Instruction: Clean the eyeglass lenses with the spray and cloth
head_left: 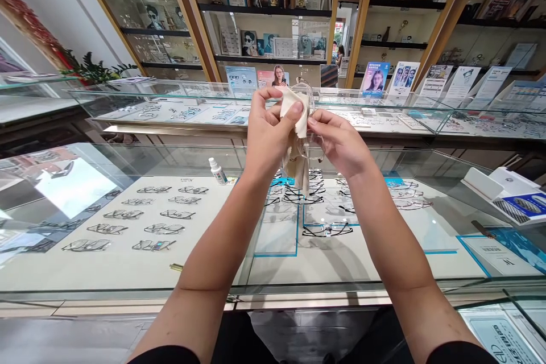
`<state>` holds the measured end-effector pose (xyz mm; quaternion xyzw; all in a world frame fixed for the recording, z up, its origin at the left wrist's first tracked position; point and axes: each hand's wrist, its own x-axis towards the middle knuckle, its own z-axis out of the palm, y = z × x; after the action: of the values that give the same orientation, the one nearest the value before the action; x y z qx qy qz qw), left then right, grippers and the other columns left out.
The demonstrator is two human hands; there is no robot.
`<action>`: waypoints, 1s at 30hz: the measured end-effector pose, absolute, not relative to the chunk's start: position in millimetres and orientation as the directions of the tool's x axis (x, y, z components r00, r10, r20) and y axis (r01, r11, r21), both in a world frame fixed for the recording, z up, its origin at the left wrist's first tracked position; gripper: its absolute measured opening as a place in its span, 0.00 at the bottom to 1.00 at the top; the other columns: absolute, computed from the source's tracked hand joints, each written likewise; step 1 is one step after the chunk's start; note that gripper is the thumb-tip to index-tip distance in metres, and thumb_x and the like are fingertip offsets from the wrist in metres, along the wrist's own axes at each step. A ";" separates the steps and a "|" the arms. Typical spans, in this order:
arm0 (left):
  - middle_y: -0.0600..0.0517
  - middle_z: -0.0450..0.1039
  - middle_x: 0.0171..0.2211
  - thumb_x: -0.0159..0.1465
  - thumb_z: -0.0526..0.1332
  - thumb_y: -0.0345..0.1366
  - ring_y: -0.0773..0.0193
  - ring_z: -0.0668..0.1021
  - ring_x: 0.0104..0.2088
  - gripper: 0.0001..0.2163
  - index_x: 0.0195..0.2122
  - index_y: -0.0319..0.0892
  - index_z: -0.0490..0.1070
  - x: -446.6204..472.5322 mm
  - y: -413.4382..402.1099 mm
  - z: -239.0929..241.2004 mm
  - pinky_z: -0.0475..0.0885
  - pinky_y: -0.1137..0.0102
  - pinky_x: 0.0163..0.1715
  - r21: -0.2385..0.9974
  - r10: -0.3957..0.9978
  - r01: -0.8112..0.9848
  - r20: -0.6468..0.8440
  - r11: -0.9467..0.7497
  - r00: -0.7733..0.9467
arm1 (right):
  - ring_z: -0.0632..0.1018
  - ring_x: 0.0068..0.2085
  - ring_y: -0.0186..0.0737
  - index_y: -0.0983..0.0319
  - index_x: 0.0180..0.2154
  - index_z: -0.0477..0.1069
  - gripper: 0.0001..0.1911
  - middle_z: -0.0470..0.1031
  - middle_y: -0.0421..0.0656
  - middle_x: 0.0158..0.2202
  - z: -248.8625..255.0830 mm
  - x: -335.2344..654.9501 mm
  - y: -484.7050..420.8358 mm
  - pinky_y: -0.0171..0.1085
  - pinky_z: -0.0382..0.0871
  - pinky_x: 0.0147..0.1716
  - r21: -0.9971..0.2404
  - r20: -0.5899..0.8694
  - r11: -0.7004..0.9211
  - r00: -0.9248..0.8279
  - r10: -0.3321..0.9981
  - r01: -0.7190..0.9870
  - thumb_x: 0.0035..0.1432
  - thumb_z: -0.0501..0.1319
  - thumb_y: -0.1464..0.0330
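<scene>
My left hand point(273, 122) is closed around a cream cleaning cloth point(301, 125), its thumb pressing the fabric over part of a pair of eyeglasses point(316, 151). The cloth's loose end hangs down below the fingers. Thin frame parts of the glasses stick out above and below the cloth. At the right side, my right hand point(339, 139) pinches the glasses between thumb and fingertips. Both hands are raised above a glass display case point(205, 273). Cloth and fingers hide much of the lenses.
Rows of eyeglasses point(164, 229) lie inside the case. A small white spray bottle point(217, 170) stands toward its far edge. On the right is a white and blue box point(512, 193). Another glass counter point(191, 94) with display cards runs behind, before wall shelves point(264, 11).
</scene>
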<state>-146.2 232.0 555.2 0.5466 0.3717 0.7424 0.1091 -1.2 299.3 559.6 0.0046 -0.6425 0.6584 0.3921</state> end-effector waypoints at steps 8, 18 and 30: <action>0.47 0.81 0.30 0.61 0.78 0.54 0.58 0.82 0.31 0.20 0.37 0.43 0.80 -156.1 219.0 563.4 0.75 0.64 0.30 0.769 0.731 0.211 0.639 -0.604 -0.239 | 0.71 0.36 0.39 0.57 0.29 0.75 0.16 0.71 0.37 0.32 557.7 1.1 303.6 0.41 0.69 0.44 -0.834 0.540 0.167 -0.717 0.440 -0.526 0.57 0.78 0.57; 0.47 0.85 0.38 0.61 0.79 0.50 0.57 0.85 0.35 0.20 0.48 0.46 0.81 -150.1 228.7 557.3 0.80 0.65 0.31 0.741 0.705 0.129 0.669 -0.659 -0.236 | 0.73 0.36 0.38 0.57 0.31 0.77 0.13 0.75 0.37 0.33 552.9 -3.6 307.8 0.40 0.70 0.43 -0.850 0.491 0.104 -0.706 0.510 -0.516 0.56 0.78 0.60; 0.48 0.85 0.39 0.59 0.79 0.51 0.58 0.86 0.36 0.21 0.47 0.45 0.82 -141.5 215.2 566.6 0.82 0.65 0.34 0.762 0.724 0.166 0.647 -0.626 -0.242 | 0.76 0.38 0.37 0.57 0.38 0.82 0.11 0.81 0.39 0.37 552.2 -1.8 312.6 0.38 0.74 0.42 -0.859 0.455 0.026 -0.741 0.494 -0.511 0.54 0.78 0.62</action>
<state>-141.5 215.2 566.6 0.5816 0.3822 0.6890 0.2024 -1.8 312.6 552.2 0.0069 -0.6191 0.6979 0.3600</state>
